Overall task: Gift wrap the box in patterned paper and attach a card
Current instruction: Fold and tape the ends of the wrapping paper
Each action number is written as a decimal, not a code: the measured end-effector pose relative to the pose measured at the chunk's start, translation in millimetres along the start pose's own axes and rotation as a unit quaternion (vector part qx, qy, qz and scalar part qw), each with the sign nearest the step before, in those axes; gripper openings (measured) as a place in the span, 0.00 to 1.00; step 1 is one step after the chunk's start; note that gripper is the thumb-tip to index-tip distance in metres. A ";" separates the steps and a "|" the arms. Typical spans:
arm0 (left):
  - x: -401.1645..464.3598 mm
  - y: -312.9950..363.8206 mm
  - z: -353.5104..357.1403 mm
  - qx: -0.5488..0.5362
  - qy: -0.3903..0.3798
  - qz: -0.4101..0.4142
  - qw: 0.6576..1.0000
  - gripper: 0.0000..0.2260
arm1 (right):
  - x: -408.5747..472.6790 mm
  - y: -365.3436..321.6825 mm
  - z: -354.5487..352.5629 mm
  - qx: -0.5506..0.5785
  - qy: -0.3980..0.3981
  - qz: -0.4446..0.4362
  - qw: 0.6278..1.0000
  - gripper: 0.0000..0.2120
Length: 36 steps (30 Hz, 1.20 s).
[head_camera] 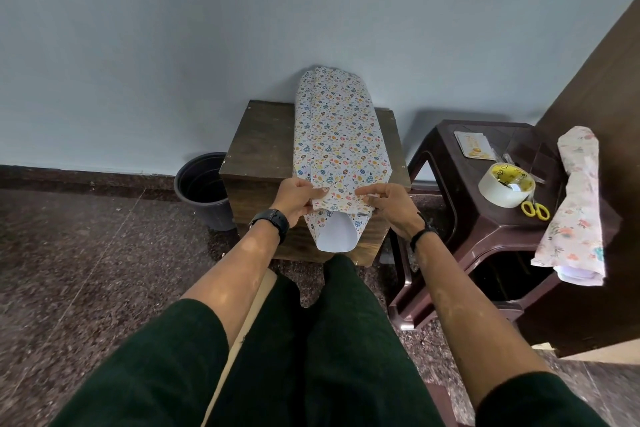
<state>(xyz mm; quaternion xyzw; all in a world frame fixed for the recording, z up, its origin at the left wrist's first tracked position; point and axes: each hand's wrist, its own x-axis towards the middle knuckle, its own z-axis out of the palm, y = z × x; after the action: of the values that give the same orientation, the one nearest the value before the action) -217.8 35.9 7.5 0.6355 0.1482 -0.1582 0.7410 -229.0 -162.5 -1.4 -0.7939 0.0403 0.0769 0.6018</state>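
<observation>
White patterned paper is wrapped lengthwise over the box, which is hidden beneath it, on a small wooden table. The paper's near end hangs open past the table edge, showing its white inside. My left hand pinches the paper's near left edge. My right hand pinches the near right edge, fingers curled over a fold. A card lies on the brown plastic stool to the right.
On the stool sit a roll of clear tape, yellow-handled scissors and a roll of floral paper. A dark bin stands left of the table. A wall rises behind; a dark wooden panel is at right.
</observation>
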 end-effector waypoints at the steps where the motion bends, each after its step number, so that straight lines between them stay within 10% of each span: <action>1: 0.6 -3.1 -1.6 -0.005 -0.002 -0.001 1.000 0.10 | 0.1 0.1 0.1 0.004 0.001 0.000 1.000 0.10; 36: 1.3 -14.5 -9.0 -0.037 -0.043 0.014 0.998 0.17 | 1.4 3.5 -1.5 0.004 0.004 0.015 1.000 0.10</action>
<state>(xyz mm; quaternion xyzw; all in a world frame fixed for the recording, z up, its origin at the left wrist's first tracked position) -223.0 42.7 -7.4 0.6020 0.1137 -0.1694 0.7720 -228.0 -164.8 -4.5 -0.7908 0.0547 0.0826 0.6039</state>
